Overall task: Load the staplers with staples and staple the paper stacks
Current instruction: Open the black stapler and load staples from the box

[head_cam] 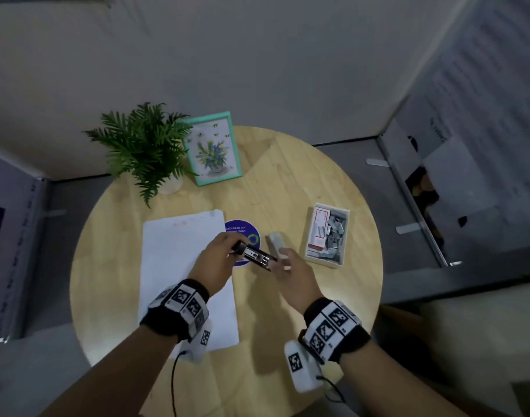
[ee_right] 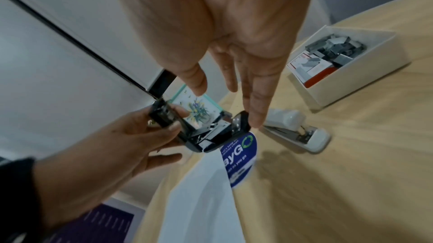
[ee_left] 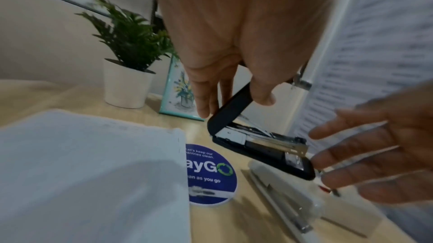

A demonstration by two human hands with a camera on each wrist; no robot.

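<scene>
A black stapler (head_cam: 254, 256) (ee_left: 257, 147) (ee_right: 211, 136) is held above the table with its top cover swung up, so the metal staple channel shows. My left hand (head_cam: 221, 257) (ee_left: 225, 84) (ee_right: 105, 145) grips the raised cover and hinge end. The straight fingers of my right hand (head_cam: 285, 263) (ee_left: 374, 145) (ee_right: 253, 99) touch the front end of the base. A white stapler (head_cam: 277, 240) (ee_right: 297, 128) lies shut on the table under my right hand. A paper stack (head_cam: 182, 266) (ee_left: 93, 173) lies at the left.
An open white box of loose staple strips (head_cam: 328, 234) (ee_right: 346, 65) sits at the right of the round wooden table (head_cam: 288, 182). A blue round sticker (head_cam: 248, 233) lies beside the paper. A potted fern (head_cam: 146, 145) and a framed picture (head_cam: 212, 149) stand at the back.
</scene>
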